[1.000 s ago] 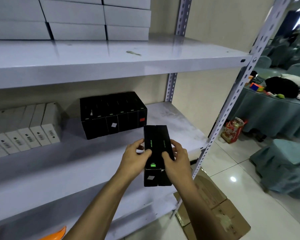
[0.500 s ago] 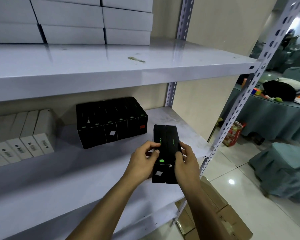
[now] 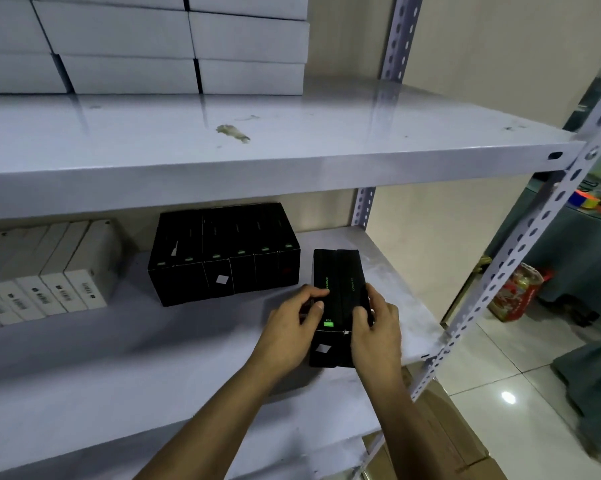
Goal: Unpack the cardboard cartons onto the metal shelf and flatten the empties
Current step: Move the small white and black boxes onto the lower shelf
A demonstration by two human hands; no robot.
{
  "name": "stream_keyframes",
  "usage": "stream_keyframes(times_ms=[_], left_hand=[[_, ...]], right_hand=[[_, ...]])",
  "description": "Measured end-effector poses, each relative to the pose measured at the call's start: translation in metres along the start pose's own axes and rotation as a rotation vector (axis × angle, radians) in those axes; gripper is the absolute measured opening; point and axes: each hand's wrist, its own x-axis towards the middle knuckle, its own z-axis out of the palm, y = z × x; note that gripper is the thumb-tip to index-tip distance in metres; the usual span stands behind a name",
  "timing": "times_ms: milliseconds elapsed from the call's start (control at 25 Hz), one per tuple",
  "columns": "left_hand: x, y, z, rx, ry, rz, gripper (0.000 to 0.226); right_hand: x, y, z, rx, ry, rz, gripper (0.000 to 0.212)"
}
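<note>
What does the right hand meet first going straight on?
The right hand, with the two black boxes it holds, likely meets the back wall, just right of the black box row; depth unclear.

Two boxes [image 3: 338,299] black, green lettering; row of boxes [image 3: 222,252] black; shelf [image 3: 188,341] pale grey; stacked cartons [image 3: 174,43] white.

Left hand [image 3: 285,336] and right hand [image 3: 377,332] reach forward, both curled, gripping.

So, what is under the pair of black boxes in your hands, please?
Only the grey shelf board shows beneath the black boxes; left hand and right hand hide whether they touch it.
</note>
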Motion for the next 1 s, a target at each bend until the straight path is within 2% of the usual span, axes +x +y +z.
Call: stream_keyframes(times_ms=[160, 280, 400, 560, 720, 1000], left_hand=[[0.017, 0.0, 0.011, 0.127, 0.071, 0.044, 0.026], [0.033, -0.001, 0.019, 0.423, 0.15, 0.099, 0.032], [0.039, 0.011, 0.022, 0.627, 0.104, 0.107, 0.046], [0.046, 0.018, 0.016, 0.829, 0.026, 0.09, 0.068], [0.066, 0.022, 0.015, 0.997, 0.034, 0.095, 0.063], [0.109, 0.014, 0.017, 1.078, 0.061, -0.004, 0.06]], right_hand=[[0.03, 0.003, -0.003, -0.012, -0.069, -0.039, 0.048], [0.053, 0.005, -0.003, -0.023, -0.125, -0.074, 0.049], [0.074, 0.009, 0.0, -0.004, -0.172, -0.089, 0.048], [0.096, 0.014, 0.003, 0.07, -0.176, -0.101, 0.028], [0.114, 0.014, 0.005, 0.024, -0.191, -0.176, 0.013], [0.152, 0.02, 0.019, -0.14, -0.284, -0.336, 0.044]])
